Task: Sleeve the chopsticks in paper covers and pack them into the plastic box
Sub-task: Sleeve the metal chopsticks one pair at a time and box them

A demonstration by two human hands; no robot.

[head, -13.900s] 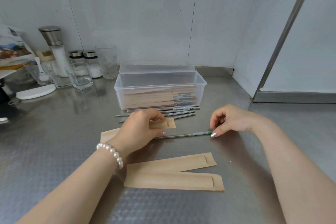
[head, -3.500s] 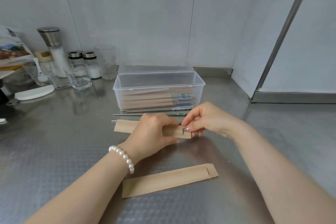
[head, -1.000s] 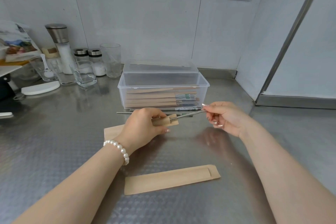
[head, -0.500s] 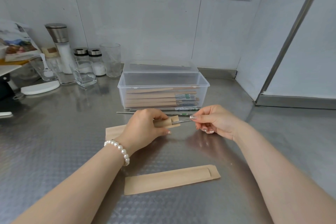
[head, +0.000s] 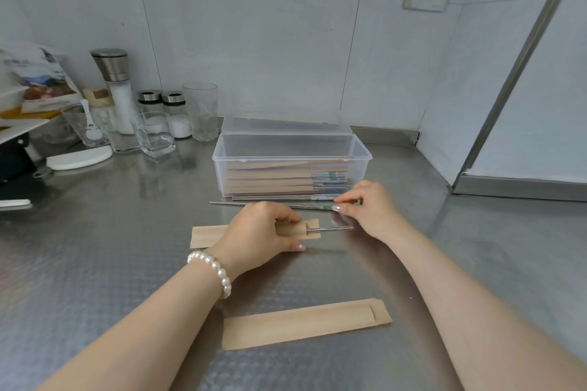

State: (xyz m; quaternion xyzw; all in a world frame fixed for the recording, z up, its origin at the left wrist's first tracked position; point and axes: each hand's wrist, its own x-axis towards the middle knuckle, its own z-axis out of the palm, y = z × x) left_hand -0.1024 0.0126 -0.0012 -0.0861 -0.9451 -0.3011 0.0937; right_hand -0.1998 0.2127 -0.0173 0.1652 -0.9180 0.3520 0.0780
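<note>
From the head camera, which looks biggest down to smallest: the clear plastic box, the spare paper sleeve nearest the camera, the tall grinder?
1. Plastic box, clearly largest.
2. Spare paper sleeve, though nearness enlarges it.
3. Tall grinder, farther off, so unsure against the sleeve.

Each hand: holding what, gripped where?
Left hand grips the paper sleeve near its open end, one chopstick already protruding. Right hand pinches a loose chopstick at its green-banded end.

- Both forearms are bare, with no sleeves in view.
- A single-strand white pearl bead bracelet [head: 212, 270] circles the left wrist.
- Fingernails on both hands carry pale, glossy polish.
</note>
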